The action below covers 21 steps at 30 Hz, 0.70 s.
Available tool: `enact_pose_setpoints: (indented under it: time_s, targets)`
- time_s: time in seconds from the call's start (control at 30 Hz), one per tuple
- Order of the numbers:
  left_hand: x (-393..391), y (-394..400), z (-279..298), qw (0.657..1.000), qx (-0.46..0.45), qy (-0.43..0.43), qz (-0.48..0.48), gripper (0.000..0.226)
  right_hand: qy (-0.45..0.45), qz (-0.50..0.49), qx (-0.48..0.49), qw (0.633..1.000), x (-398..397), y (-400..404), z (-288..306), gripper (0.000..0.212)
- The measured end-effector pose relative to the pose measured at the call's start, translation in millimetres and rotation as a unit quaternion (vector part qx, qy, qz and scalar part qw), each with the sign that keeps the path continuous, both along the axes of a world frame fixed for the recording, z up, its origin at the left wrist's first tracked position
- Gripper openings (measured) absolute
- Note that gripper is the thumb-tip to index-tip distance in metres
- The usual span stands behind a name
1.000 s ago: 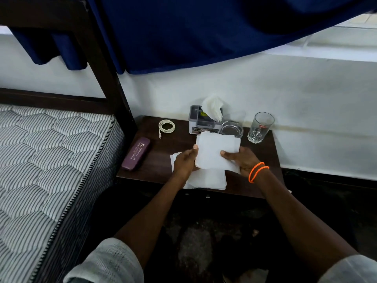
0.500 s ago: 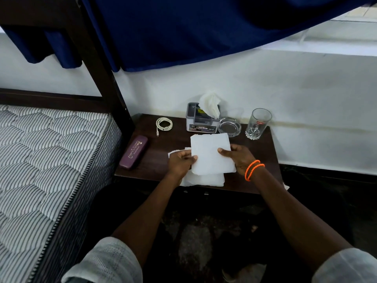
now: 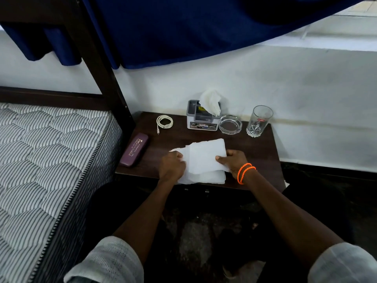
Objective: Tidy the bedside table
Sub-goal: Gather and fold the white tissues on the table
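Observation:
On the dark wooden bedside table (image 3: pixel 261 148) lies a loose stack of white tissue sheets (image 3: pixel 204 158). My left hand (image 3: pixel 172 167) grips the stack's left edge with curled fingers. At its right edge, my right hand (image 3: pixel 232 161), with orange bands at the wrist, pinches the top sheet between thumb and fingers. A lower sheet sticks out toward the table's front edge. At the back stand a grey tissue box (image 3: pixel 203 118) with a tissue sticking up, a glass ashtray (image 3: pixel 230 124) and a drinking glass (image 3: pixel 259 121).
A coiled white cable (image 3: pixel 164 121) lies at the back left of the table. A maroon glasses case (image 3: pixel 134 152) sits at the left edge by the striped mattress (image 3: pixel 40 160). A dark bedpost (image 3: pixel 102 64) and a blue curtain (image 3: pixel 183 27) hang above.
The top sheet, held up off the stack a second ago, has come down onto the other sheets. Both hands lowered with it and kept their hold at its sides.

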<state>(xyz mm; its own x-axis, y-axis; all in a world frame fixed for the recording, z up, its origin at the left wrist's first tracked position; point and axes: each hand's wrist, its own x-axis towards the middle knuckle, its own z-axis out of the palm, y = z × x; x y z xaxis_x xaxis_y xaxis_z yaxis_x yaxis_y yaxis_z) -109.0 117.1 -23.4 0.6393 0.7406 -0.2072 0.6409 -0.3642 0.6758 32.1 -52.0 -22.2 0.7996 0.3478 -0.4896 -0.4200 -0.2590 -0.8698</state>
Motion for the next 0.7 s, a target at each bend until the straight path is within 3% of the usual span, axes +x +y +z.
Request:
enact_pose_setpoints:
  time_s: [0.2, 0.43, 0.7]
  targets:
    - [3, -5, -2, 0.997, 0.061, 0.002, -0.04, 0.03, -0.107, 0.06, -0.108, 0.987, -1, -1, -4, 0.026]
    - [7, -13, -9, 0.97, 0.223, 0.059, -0.081, 0.031, -0.192, 0.096, -0.175, 0.961, -3, 2, -5, 0.018]
    - [23, -16, -11, 0.988, 0.121, -0.022, -0.094, 0.031, -0.206, 0.109, -0.184, 0.955, -2, 1, -7, 0.022]
